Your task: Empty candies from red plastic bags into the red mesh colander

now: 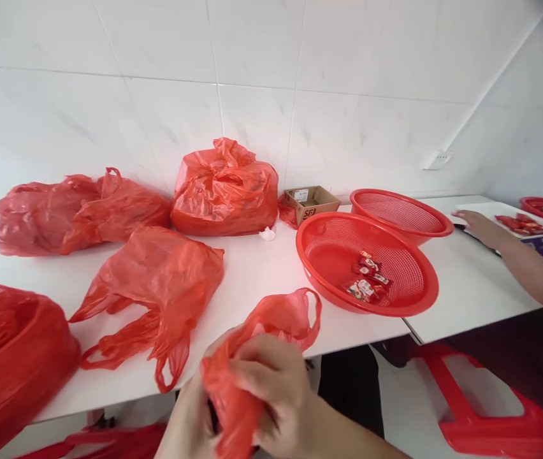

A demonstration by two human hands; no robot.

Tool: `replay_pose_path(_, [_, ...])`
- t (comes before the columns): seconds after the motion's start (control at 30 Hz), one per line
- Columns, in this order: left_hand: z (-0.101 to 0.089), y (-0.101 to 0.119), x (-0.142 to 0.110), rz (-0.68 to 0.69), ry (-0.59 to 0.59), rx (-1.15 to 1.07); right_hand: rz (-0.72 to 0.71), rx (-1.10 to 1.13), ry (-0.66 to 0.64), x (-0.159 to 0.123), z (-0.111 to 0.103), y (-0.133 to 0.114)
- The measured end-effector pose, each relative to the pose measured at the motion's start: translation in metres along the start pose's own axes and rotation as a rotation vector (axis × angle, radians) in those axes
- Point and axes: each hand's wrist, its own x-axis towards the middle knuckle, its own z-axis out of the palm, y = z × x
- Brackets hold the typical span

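Note:
My left hand and my right hand are close together at the table's front edge, both closed on a red plastic bag. The bag is bunched up between my fingers, and one handle loop sticks out beyond them over the table. A dark bit shows by my left fingers, too hidden to name. Just beyond my hands lies a flat red plastic bag with its handles toward me. To the right stands a red plastic basket with several small red wrapped packets inside.
Filled red bags stand along the wall, another at the left. A small cardboard box and second basket are behind. At right, another person's hand reaches beside a white tray. A red stool stands below.

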Motion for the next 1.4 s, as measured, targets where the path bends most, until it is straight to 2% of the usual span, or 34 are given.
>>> replay_pose_path(0.07, [0.007,-0.012,0.007,-0.024,0.048,-0.056,-0.041,0.009,-0.038,-0.007,0.003,-0.005])
replay_pose_path(0.1, [0.007,-0.021,0.011,-0.052,0.081,-0.062,-0.019,0.014,-0.04,-0.011,0.001,-0.005])
replay_pose_path(0.23, [0.002,-0.052,0.025,-0.203,0.182,-0.173,0.248,0.022,-0.169,-0.021,-0.008,0.01])
replay_pose_path(0.33, [-0.001,-0.059,0.029,-0.256,0.176,-0.426,0.439,-0.161,-0.303,-0.021,-0.013,0.036])
replay_pose_path(0.4, [-0.008,-0.057,0.032,-0.306,0.2,-0.601,0.582,-0.347,-0.403,-0.018,-0.021,0.055])
replay_pose_path(0.47, [-0.024,-0.055,0.038,-0.366,0.271,-0.704,0.693,-0.459,-0.5,-0.015,-0.033,0.071])
replay_pose_path(0.57, [-0.047,-0.055,0.047,-0.423,0.39,-0.682,0.697,-0.478,-0.609,-0.013,-0.06,0.085])
replay_pose_path(0.63, [-0.05,-0.054,0.048,-0.372,0.424,-0.506,0.661,-0.483,-0.676,-0.011,-0.076,0.088])
replay_pose_path(0.67, [-0.047,-0.051,0.044,-0.287,0.435,-0.357,0.657,-0.503,-0.713,-0.01,-0.082,0.089])
replay_pose_path(0.77, [-0.018,-0.036,0.025,0.184,0.49,0.208,0.644,-0.583,-0.767,-0.004,-0.092,0.087])
replay_pose_path(0.83, [0.006,-0.026,0.015,0.479,0.399,0.512,0.601,-0.598,-0.772,0.0,-0.092,0.085])
replay_pose_path(0.9, [0.024,-0.025,0.017,0.63,0.206,0.771,0.568,-0.584,-0.791,0.001,-0.088,0.083])
replay_pose_path(0.93, [0.029,-0.03,0.025,0.634,0.131,0.892,0.568,-0.575,-0.809,0.0,-0.086,0.082])
replay_pose_path(0.97, [0.03,-0.038,0.036,0.577,0.082,1.006,0.581,-0.565,-0.834,-0.002,-0.084,0.083])
replay_pose_path(1.03, [0.022,-0.057,0.065,0.369,-0.021,1.171,0.624,-0.542,-0.899,-0.008,-0.083,0.085])
replay_pose_path(1.07, [0.015,-0.067,0.08,0.242,-0.016,1.206,0.644,-0.526,-0.936,-0.012,-0.084,0.087])
replay_pose_path(1.13, [0.0,-0.08,0.104,0.161,0.007,1.21,0.678,-0.483,-1.001,-0.017,-0.09,0.089])
replay_pose_path(1.23, [-0.012,-0.083,0.115,0.16,-0.029,1.158,0.682,-0.396,-0.989,-0.02,-0.106,0.085])
replay_pose_path(1.33, [-0.013,-0.08,0.106,0.241,-0.125,1.039,0.591,-0.257,-0.858,-0.013,-0.132,0.067])
replay_pose_path(1.4, [-0.014,-0.078,0.097,0.279,-0.185,0.92,0.493,-0.146,-0.723,-0.004,-0.155,0.054])
